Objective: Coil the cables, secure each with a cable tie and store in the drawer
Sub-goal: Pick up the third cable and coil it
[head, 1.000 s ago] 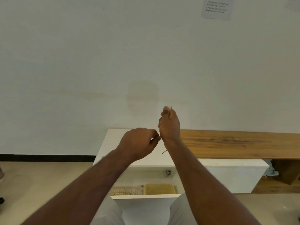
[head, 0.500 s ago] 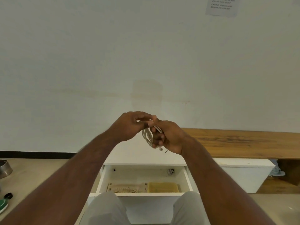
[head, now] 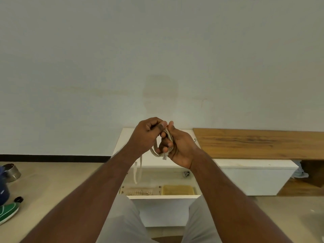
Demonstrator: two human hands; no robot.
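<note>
Here, at the far left a metal bowl point(head: 12, 171) and a green shoe point(head: 7, 211) sit on the floor, and toward the middle the left hand point(head: 146, 135) pinches the top of a pale beige cable point(head: 169, 137) with curled fingers. The cable is bunched into a few loose loops held in the air above the open white drawer point(head: 163, 197), one flat end dangling down, a clear plug at the bottom. The right hand point(head: 178, 146) grips the loops, beside the wooden counter point(head: 259, 142).
</note>
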